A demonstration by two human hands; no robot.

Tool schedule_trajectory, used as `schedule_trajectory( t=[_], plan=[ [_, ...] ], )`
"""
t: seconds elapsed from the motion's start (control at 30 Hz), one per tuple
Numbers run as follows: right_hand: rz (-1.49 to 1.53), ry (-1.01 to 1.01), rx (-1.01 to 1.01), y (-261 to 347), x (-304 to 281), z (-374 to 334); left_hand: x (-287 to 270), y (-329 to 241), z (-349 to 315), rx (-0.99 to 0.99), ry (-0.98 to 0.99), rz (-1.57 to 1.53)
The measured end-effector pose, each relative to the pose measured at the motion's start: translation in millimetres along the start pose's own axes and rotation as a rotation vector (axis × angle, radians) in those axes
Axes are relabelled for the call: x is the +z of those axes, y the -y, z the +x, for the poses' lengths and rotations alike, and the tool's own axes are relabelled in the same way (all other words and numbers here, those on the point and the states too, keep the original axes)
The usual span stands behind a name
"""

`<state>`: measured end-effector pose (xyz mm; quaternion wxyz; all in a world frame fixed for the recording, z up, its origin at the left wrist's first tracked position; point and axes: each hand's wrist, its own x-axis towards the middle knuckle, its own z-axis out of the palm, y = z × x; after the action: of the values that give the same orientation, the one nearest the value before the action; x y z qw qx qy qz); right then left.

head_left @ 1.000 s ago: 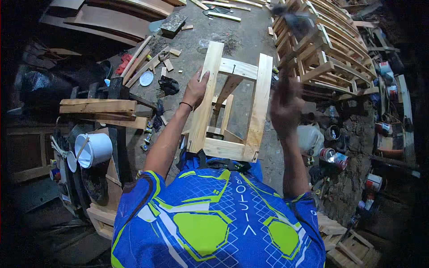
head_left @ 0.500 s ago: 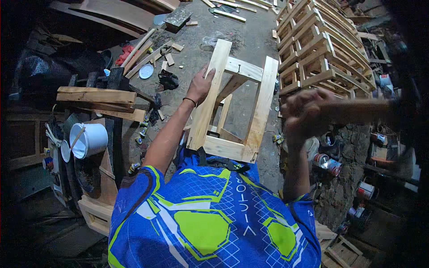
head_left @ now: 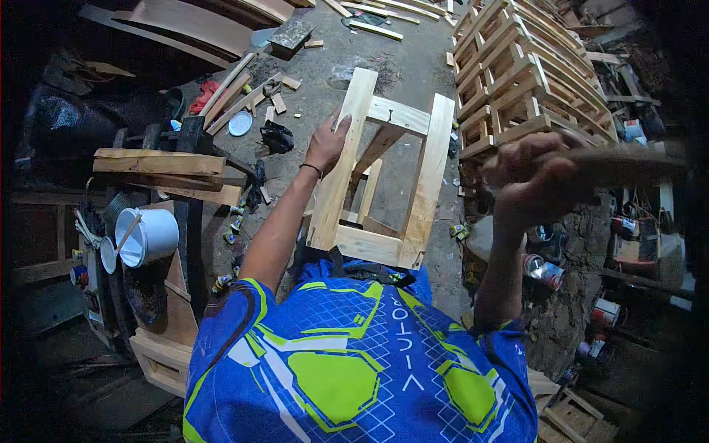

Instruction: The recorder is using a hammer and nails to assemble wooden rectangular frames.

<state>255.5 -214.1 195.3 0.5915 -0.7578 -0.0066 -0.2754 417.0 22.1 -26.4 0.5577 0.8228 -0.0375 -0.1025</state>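
Observation:
In front of my body stands a pale wooden frame (head_left: 428,177), built like a stool, with two long side pieces and cross rails. My left hand (head_left: 327,144) is closed round its left side piece, near the far end. A dark nail (head_left: 391,115) stands on the far cross rail. Raised to the right of the frame, my right hand (head_left: 535,166) is closed round a thick wooden handle (head_left: 628,164) pointing right. That handle is blurred, and its far end fades into the dark edge, so the tool's head cannot be made out.
Several similar wooden frames (head_left: 528,74) are stacked at the far right. On the left are a white bucket (head_left: 156,236) and wooden planks (head_left: 159,161). Wood offcuts (head_left: 277,102) and a white lid (head_left: 240,123) lie on the floor. Cans (head_left: 543,269) stand at right.
My right hand has moved right and slightly up with the wooden handle, away from the frame. My left hand keeps its hold on the side piece.

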Motion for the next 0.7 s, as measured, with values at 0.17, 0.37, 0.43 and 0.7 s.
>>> schedule_trajectory(
  t=[0.17, 0.37, 0.43, 0.7],
  plan=[
    [-0.896, 0.386, 0.214, -45.9, 30.1, 3.4, 7.6, -0.5, 0.0, 0.045, -0.026, 0.066],
    [-0.731, 0.452, 0.176, -4.8, 6.4, -4.9, 10.1, -8.5, -7.6, 0.097, -0.057, -0.021],
    [-0.489, 0.161, -0.117, 4.2, -0.9, -1.8, 10.7, -7.4, -6.1, 0.14, -0.078, 0.015],
    [-0.855, 0.363, 0.13, -74.1, 10.2, -13.3, 14.9, 3.4, -2.7, 0.104, -0.103, 0.109]
  ],
)
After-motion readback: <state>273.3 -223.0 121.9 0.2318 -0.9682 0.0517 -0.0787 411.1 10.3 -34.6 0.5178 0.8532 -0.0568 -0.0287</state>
